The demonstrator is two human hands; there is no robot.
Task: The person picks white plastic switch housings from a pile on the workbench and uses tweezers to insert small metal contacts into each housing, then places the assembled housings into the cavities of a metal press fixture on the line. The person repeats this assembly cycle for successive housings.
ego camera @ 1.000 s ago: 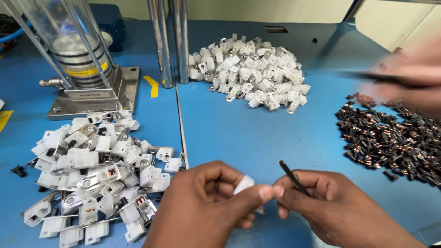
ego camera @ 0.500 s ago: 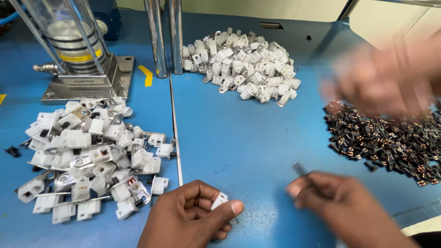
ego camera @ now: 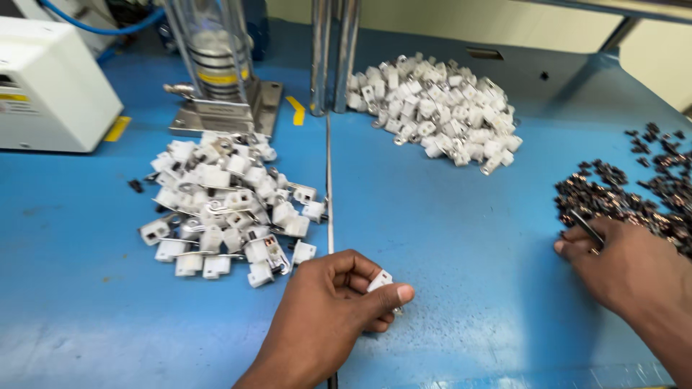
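My left hand (ego camera: pixel 331 310) rests on the blue table near the front edge, fingers curled around a small white plastic block (ego camera: pixel 380 281). My right hand (ego camera: pixel 627 263) lies at the right, its fingertips at the edge of a heap of small dark metal parts (ego camera: pixel 634 194), with a thin dark pin (ego camera: pixel 587 229) under its fingers. A pile of white blocks fitted with metal pieces (ego camera: pixel 227 202) lies just left of my left hand. A second pile of plain white blocks (ego camera: pixel 440 112) sits farther back in the middle.
A press with a clear cylinder on a metal base (ego camera: pixel 216 86) stands at the back left. A white box-shaped machine (ego camera: pixel 50 86) sits at the far left. Two metal posts (ego camera: pixel 331 54) rise behind the table seam (ego camera: pixel 329 180).
My right hand has moved right to the dark parts heap. My left hand still holds the white block. Another person's blurred hand at the upper right is gone.
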